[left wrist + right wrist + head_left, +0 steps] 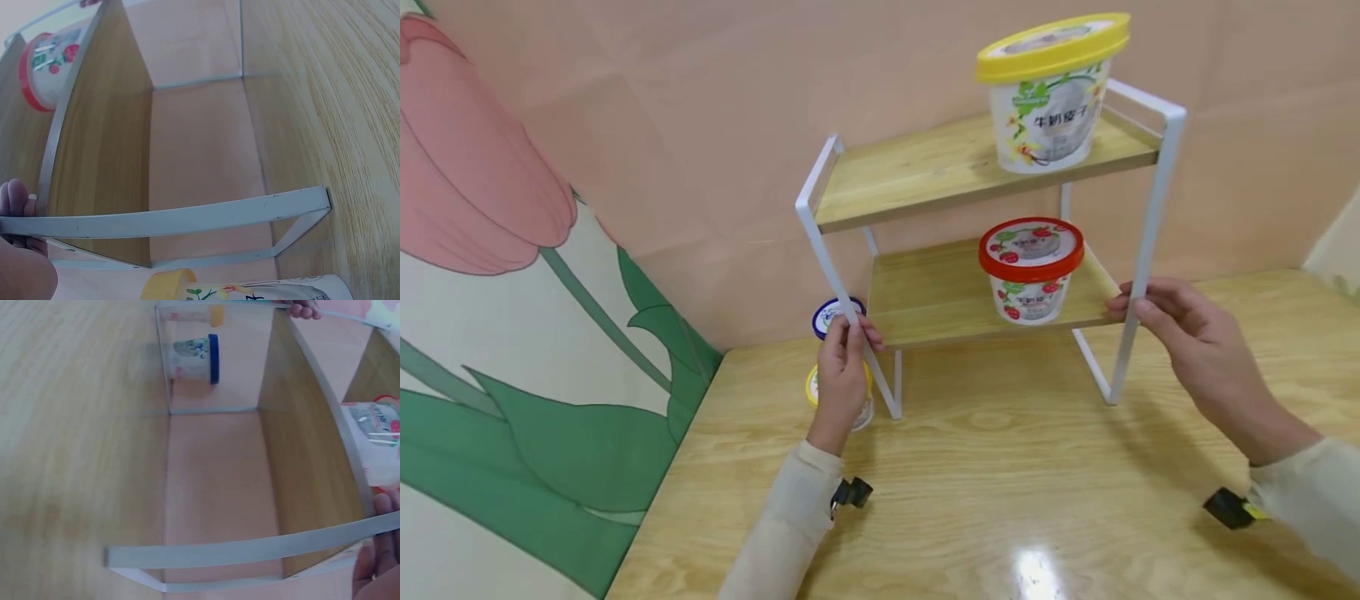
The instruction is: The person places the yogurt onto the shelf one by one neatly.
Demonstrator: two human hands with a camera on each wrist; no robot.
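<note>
A two-tier wooden shelf [917, 171] with a white metal frame stands on the table. My left hand [842, 371] grips its front left leg at the lower board. On the opposite side, my right hand [1210, 358] grips the front right leg at about the same height, thumb in front and fingers behind. A yellow-lidded tub [1048, 117] sits on the upper board near the right end. Below it, a red-lidded tub [1032, 279] stands on the lower board, also toward the right. The right wrist view shows the red-lidded tub [375, 437] close to the right fingers.
Beside the shelf's left end, partly behind my left hand and arm, are a blue-lidded tub [829, 315] and another yellow-lidded tub [865, 412]. A plain pinkish backdrop [715, 167] rises behind the table [985, 500]. Flower-patterned cloth [550, 333] hangs at the left.
</note>
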